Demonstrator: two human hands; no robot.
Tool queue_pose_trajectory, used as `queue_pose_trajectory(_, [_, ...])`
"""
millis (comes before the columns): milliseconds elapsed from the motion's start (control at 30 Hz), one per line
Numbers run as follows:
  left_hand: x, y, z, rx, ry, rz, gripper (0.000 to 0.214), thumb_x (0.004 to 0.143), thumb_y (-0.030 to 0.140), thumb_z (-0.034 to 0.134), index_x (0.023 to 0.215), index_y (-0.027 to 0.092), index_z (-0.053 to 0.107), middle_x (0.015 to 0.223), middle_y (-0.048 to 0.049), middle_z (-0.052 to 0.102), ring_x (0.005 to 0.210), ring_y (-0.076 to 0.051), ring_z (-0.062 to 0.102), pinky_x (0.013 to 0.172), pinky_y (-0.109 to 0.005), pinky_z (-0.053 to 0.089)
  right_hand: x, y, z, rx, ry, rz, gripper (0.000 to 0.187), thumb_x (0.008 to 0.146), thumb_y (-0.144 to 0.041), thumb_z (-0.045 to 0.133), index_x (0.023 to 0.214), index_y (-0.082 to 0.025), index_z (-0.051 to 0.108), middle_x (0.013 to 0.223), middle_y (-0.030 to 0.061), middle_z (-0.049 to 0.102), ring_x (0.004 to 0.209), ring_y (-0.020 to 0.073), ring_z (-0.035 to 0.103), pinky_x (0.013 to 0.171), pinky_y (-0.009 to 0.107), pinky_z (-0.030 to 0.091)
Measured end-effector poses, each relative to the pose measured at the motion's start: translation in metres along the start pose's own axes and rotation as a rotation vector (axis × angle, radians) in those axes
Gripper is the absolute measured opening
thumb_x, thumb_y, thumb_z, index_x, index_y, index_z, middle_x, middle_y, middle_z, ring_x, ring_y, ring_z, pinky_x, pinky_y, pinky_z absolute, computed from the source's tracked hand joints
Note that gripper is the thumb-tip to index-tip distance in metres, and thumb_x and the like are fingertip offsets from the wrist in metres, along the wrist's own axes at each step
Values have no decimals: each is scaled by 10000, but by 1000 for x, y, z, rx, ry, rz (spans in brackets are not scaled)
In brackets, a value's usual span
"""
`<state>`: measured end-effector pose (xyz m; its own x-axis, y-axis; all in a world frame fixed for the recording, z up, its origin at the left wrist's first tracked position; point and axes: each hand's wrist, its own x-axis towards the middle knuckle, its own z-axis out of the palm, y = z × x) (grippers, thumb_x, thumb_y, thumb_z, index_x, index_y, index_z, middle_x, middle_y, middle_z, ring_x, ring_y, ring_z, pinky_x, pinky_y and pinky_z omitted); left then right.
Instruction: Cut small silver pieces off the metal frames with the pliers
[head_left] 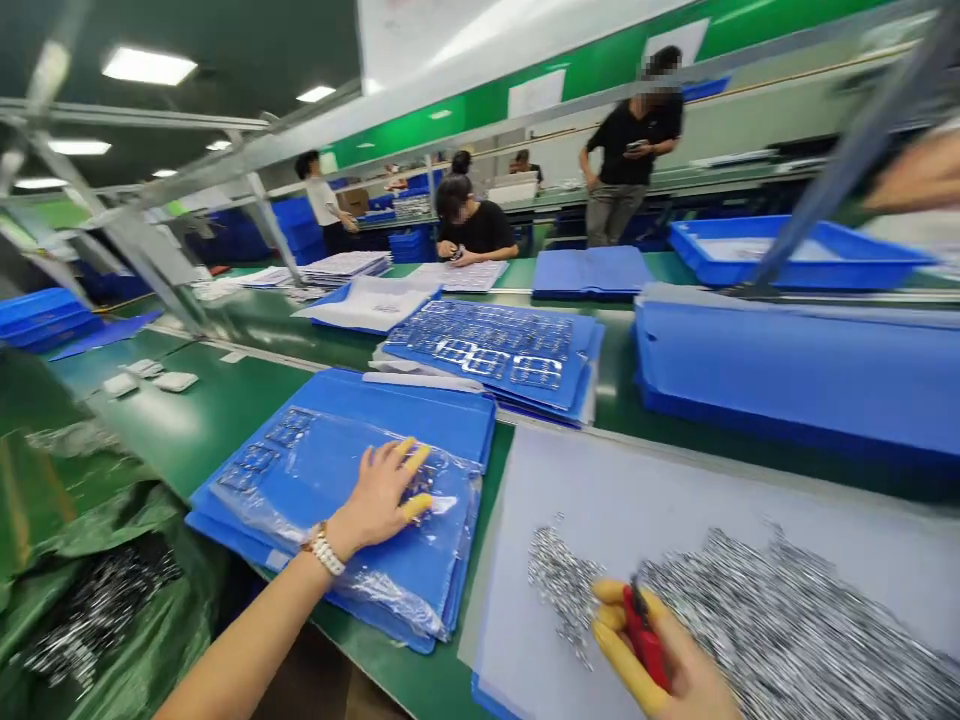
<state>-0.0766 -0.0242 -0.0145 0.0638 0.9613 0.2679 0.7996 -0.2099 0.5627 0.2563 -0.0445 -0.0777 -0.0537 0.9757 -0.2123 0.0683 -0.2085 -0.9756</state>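
Observation:
My left hand (382,495), with yellow finger covers, lies with its fingers spread over a stack of blue sheets (420,410). Beneath it are a clear plastic sheet (337,470) and a cluster of small metal parts, partly hidden by the fingers. Flat metal frames (255,460) rest farther left on the same stack. In my right hand (686,665), also wearing yellow finger covers, are red-handled pliers (646,640); their dark tip is blurred. They hover over a white sheet (585,470), between a small heap of shiny metal pieces (562,585) and a larger heap (795,620).
Beyond my left hand, another blue stack holds rows of metal frames (487,345). A blue tray (795,370) stands at the right, near a slanted metal post (847,150). A green bag (150,620) holds metal scraps at lower left. A co-worker (480,230) sits across the bench.

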Motion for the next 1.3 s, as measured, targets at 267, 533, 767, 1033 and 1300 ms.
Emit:
queue_pose_trajectory(267, [-8,61,52,-399,23,30,220,858,313,555,1009,248,702,811,-47,651,773,-181,571,755,-320,466,7,-37,47,262,28,-8,558,635,-454,755,1102,-217,562,734,-30,552,673,132,525,653,273,442])
queue_pose_trajectory(533, [-8,94,105,-847,-133,-101,191,818,338,620,897,234,758,810,-69,619,781,-178,562,724,-292,456,7,-40,55,751,-210,268,623,547,-341,827,1103,-200,584,724,-43,506,537,73,396,542,267,356])
queue_pose_trajectory(767, [1,92,104,-995,-113,-159,162,742,340,699,735,179,716,763,-44,598,721,-152,560,691,-272,468,11,-30,52,467,-161,190,600,632,-477,738,1117,-186,540,697,-38,535,512,86,415,505,242,311])
queue_pose_trajectory(1033, [-3,84,102,-915,-160,-234,212,786,368,627,768,159,655,712,-34,641,510,-100,504,473,-211,377,6,-41,9,-667,-68,-222,357,741,-409,569,1037,-215,614,882,44,666,786,220,585,737,355,429])
queue_pose_trajectory(1300, [-5,84,104,-725,-180,-123,135,766,308,643,768,189,705,744,-38,611,660,-144,499,625,-255,393,-2,-48,-11,-848,-144,-305,329,742,-339,559,1045,-237,637,950,58,675,854,241,601,752,350,429])
